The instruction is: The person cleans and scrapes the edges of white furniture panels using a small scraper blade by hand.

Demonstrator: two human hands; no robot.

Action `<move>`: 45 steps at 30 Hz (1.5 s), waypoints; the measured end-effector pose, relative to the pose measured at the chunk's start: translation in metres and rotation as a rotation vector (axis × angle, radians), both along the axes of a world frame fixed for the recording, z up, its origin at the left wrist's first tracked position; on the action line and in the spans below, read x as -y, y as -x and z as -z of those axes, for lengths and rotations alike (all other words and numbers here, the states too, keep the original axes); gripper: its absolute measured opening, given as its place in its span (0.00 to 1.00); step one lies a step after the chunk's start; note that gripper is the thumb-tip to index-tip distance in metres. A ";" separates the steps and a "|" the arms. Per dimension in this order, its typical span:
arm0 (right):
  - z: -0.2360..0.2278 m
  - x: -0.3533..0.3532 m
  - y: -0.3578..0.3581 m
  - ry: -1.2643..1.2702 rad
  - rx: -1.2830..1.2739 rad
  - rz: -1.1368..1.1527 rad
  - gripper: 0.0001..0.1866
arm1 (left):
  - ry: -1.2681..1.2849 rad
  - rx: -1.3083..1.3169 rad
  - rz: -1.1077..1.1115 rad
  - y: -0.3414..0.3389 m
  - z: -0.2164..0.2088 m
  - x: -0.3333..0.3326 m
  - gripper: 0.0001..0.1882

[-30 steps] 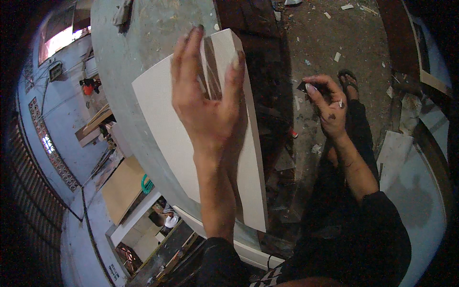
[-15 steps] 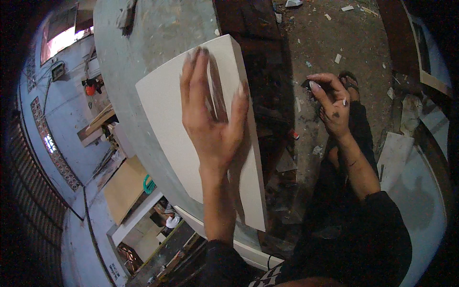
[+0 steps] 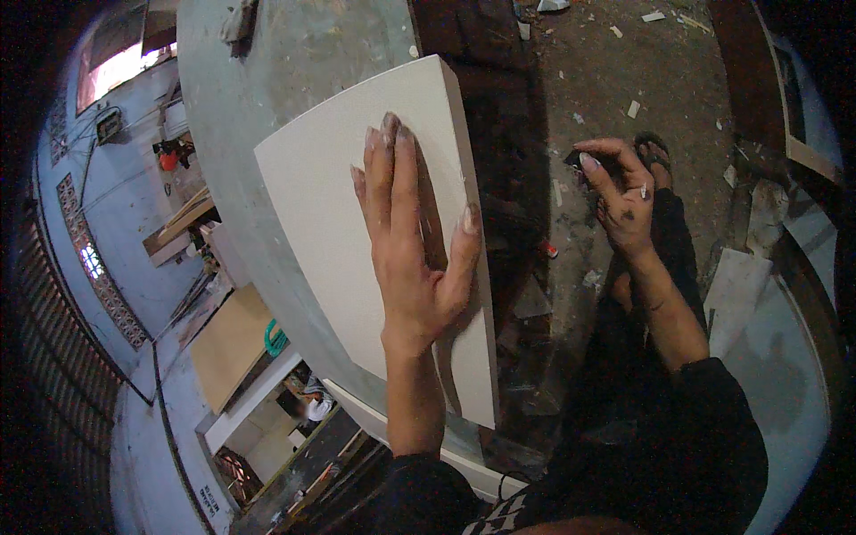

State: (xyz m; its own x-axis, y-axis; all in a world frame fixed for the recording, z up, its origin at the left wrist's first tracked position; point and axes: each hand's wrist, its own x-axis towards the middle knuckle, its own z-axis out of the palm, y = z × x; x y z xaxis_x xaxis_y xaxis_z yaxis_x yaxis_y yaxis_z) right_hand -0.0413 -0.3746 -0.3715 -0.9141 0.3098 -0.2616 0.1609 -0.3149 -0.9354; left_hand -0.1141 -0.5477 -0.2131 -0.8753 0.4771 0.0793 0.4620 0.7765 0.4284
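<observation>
White panel: thick off-white flat board [image 3: 325,196] with a smooth face, lying on the grey-green, worn-looking counter [image 3: 299,53], right along the counter's right edge. Its narrow side faces the right edge too.
Left hand [image 3: 412,254]: spread over the panel's face, fingers pointing to the far end, thumb out toward the panel's right side. Not gripping anything; can't tell if the whole palm is touching.
Right hand [image 3: 624,201]: out past the counter's right edge, above the floor [image 3: 593,67], pinching a small dark piece [image 3: 572,158] between thumb and index finger. Too small to tell what it is.
Grey lump: crumpled dark grey cloth-like thing [image 3: 237,25], far end of the counter, nearer the left edge.
Floor mess: brownish-grey, pale scraps scattered around.
Beyond the left edge: flat tan sheet [image 3: 230,343] with a coiled teal hose [image 3: 276,337] beside it.
</observation>
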 end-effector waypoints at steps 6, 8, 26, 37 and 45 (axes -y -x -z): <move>0.001 0.001 0.002 0.057 -0.027 0.020 0.07 | -0.085 -0.038 -0.070 0.020 0.008 -0.006 0.35; 0.004 0.001 0.001 0.027 -0.013 0.011 0.07 | -0.144 -0.017 -0.103 0.037 0.014 -0.016 0.35; 0.001 0.003 0.001 0.010 -0.012 0.008 0.08 | 0.319 0.091 0.173 -0.013 -0.019 -0.021 0.36; 0.002 -0.002 0.000 0.055 -0.004 0.027 0.08 | -0.191 -0.156 -0.106 -0.013 -0.005 -0.001 0.25; -0.002 -0.005 -0.002 -0.012 0.008 0.006 0.08 | -0.242 -0.156 -0.140 0.026 0.015 -0.017 0.28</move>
State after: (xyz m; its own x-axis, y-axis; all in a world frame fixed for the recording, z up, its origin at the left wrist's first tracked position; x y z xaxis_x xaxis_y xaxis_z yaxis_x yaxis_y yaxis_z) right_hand -0.0397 -0.3699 -0.3699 -0.9100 0.3188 -0.2651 0.1666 -0.3043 -0.9379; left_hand -0.1401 -0.5306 -0.2280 -0.8994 0.3041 0.3139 0.4327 0.7211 0.5411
